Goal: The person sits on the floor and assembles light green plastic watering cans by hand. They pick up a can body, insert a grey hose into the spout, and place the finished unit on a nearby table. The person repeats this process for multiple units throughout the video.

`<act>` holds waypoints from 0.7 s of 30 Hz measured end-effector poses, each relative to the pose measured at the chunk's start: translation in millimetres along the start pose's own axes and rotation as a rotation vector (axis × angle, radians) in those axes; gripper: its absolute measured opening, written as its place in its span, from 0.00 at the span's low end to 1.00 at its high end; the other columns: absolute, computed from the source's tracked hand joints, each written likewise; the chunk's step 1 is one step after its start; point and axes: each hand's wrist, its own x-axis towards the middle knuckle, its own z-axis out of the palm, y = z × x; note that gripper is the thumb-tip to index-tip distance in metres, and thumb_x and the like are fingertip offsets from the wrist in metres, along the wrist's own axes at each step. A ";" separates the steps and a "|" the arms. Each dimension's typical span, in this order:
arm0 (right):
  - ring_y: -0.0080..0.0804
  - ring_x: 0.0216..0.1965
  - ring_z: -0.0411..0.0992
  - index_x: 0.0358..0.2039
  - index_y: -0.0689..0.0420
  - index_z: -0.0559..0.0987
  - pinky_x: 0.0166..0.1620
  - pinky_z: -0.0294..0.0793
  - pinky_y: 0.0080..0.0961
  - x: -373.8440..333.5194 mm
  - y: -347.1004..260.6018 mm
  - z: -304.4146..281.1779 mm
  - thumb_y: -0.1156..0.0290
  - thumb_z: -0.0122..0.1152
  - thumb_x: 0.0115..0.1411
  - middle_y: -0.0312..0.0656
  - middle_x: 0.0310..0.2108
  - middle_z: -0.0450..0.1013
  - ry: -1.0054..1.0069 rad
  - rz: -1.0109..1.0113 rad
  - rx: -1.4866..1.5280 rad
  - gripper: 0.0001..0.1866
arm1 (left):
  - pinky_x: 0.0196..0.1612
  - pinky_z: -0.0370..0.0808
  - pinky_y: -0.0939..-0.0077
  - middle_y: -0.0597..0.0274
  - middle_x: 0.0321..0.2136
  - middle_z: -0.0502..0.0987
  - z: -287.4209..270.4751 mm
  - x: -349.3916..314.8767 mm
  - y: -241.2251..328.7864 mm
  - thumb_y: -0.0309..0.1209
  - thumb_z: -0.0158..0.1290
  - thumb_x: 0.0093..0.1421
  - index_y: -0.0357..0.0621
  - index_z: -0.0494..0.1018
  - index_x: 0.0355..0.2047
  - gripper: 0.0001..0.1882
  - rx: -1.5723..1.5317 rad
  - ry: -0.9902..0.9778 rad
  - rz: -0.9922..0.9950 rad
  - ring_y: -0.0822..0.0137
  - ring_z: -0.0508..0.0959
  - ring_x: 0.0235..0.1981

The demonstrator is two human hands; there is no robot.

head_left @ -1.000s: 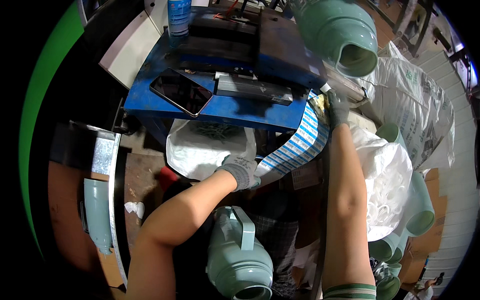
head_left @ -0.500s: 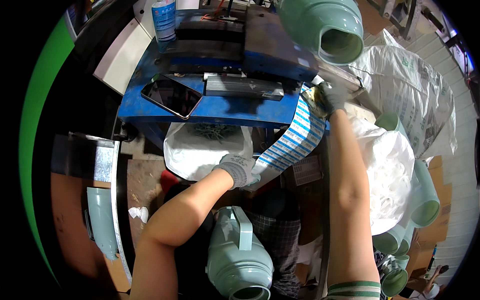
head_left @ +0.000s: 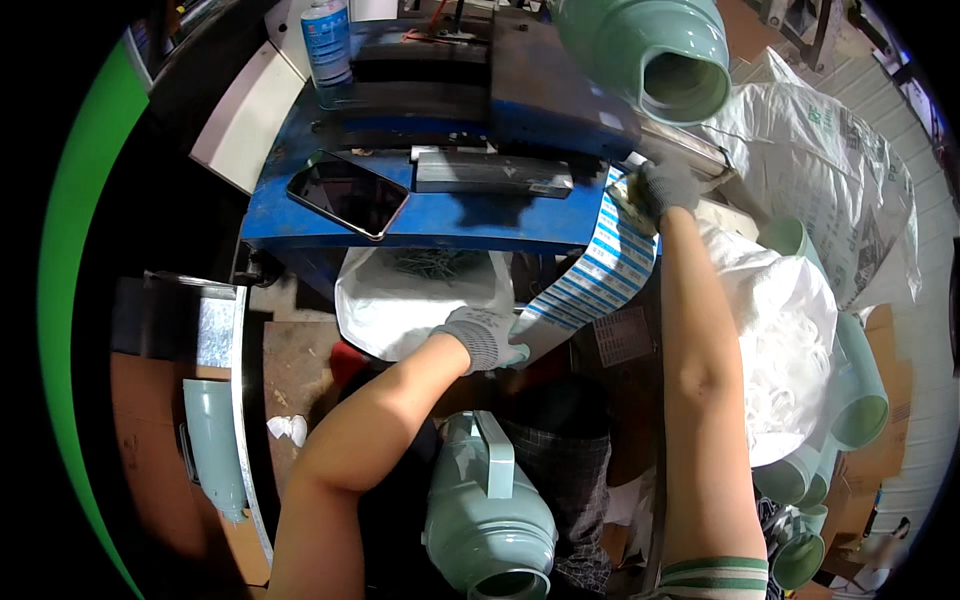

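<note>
A long strip of blue-and-white labels [head_left: 598, 268] curves down from the right corner of the blue bench. My left hand [head_left: 485, 338], in a grey-white glove, pinches its lower end. My right hand [head_left: 663, 192], in a dark grey glove, is curled at the strip's upper end; its fingers are partly blurred and look closed on the edge. A pale green jug-shaped housing [head_left: 490, 510] with a handle lies at my lap, its round opening toward me. Neither hand touches it.
The blue bench [head_left: 470, 225] carries a phone [head_left: 348, 194], a dark metal bar [head_left: 493, 174] and a blue spray can [head_left: 327, 45]. Under its edge sits a white bag of screws [head_left: 400, 310]. Another green housing [head_left: 640, 50] stands at the upper right, beside a bag of white rings [head_left: 785, 350].
The whole view has shifted slightly. My left hand stays at the strip's lower end, and my right hand has moved only a little at the upper end.
</note>
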 end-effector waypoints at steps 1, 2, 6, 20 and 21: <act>0.46 0.62 0.75 0.63 0.39 0.79 0.62 0.72 0.45 0.7 -0.9 0.3 0.52 0.55 0.64 0.46 0.62 0.77 -0.043 0.036 0.069 0.27 | 0.58 0.75 0.52 0.40 0.51 0.81 -7.3 -4.2 3.1 0.59 0.55 0.62 0.41 0.73 0.55 0.35 -0.025 -0.024 0.007 0.41 0.80 0.53; 0.45 0.63 0.73 0.63 0.39 0.79 0.62 0.71 0.46 -1.1 1.0 0.8 0.51 0.55 0.64 0.45 0.62 0.76 -0.037 0.030 0.110 0.27 | 0.58 0.75 0.52 0.40 0.50 0.81 -2.9 -0.9 1.0 0.59 0.54 0.62 0.41 0.73 0.55 0.35 -0.022 0.030 0.015 0.41 0.80 0.53; 0.54 0.66 0.67 0.66 0.42 0.74 0.62 0.70 0.48 -20.0 14.4 0.2 0.50 0.58 0.60 0.52 0.64 0.70 0.214 0.141 0.254 0.33 | 0.56 0.75 0.52 0.40 0.48 0.81 6.0 8.0 -2.6 0.59 0.54 0.62 0.40 0.75 0.53 0.34 -0.006 0.127 0.062 0.41 0.80 0.52; 0.49 0.69 0.64 0.72 0.64 0.62 0.72 0.60 0.44 -471.3 92.9 -98.4 0.53 0.81 0.51 0.54 0.68 0.62 -0.452 -0.335 1.280 0.55 | 0.55 0.76 0.59 0.45 0.51 0.79 110.8 -252.2 36.4 0.46 0.52 0.74 0.38 0.73 0.60 0.26 -0.875 0.972 0.498 0.56 0.80 0.51; 0.53 0.70 0.63 0.72 0.64 0.62 0.72 0.60 0.47 -483.2 92.4 -104.4 0.49 0.83 0.47 0.56 0.69 0.62 -0.413 -0.516 1.129 0.59 | 0.56 0.76 0.56 0.45 0.52 0.79 123.4 -264.2 49.4 0.49 0.53 0.72 0.38 0.73 0.60 0.28 -1.004 0.922 0.426 0.54 0.80 0.52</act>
